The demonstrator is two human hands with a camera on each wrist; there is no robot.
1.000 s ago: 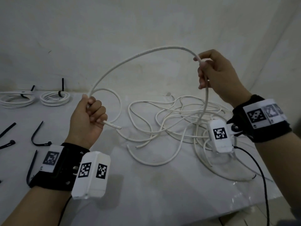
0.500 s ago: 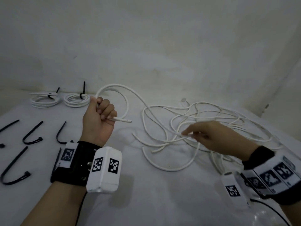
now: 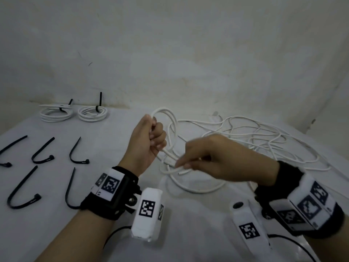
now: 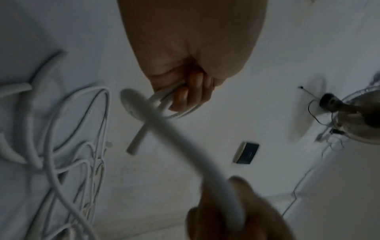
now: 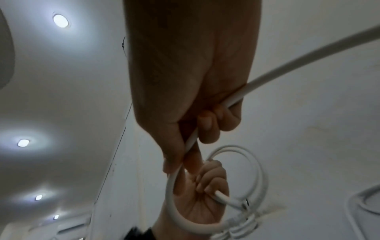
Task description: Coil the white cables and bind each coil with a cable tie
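My left hand (image 3: 155,138) is raised over the table and grips a small coil of white cable (image 3: 171,121) in its fist. The left wrist view shows its fingers (image 4: 185,95) curled round the loops, with the cable's cut end (image 4: 133,146) hanging free. My right hand (image 3: 184,165) is just right of it and pinches the same cable (image 5: 192,139) between thumb and fingers, forming a fresh curve toward the left hand (image 5: 205,186). The rest of this cable trails back into a loose tangle of white cables (image 3: 264,144) on the table at the right.
Two bound coils (image 3: 56,112) (image 3: 93,113) lie at the back left by the wall. Several black cable ties (image 3: 42,154) (image 3: 76,155) (image 3: 20,190) lie bent on the white table (image 3: 47,233) at the left. Black camera leads run off both wrists.
My right hand dropped from high up to the tangle, then came left to my left hand with cable. The coil in the left hand has gained a loop.
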